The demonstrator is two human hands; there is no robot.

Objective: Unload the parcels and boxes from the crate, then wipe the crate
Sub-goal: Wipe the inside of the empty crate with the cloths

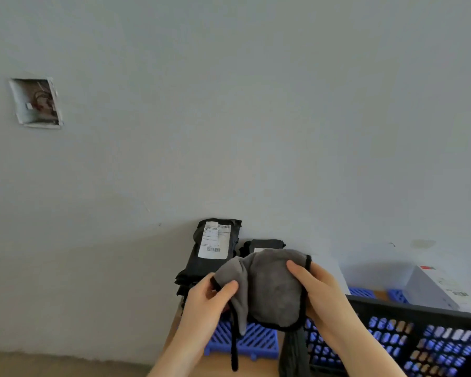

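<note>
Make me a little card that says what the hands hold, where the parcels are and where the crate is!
left hand: pinches one edge of the grey cloth
right hand: grips the cloth's other side
grey cloth: bunched, black-edged, held up in the air
black parcels: piled by the wall, outside the crate; the front one has a white label
crate: black, lower right; its inside is out of view
white box: behind the crate, far right
blue grid: below the hands
</note>
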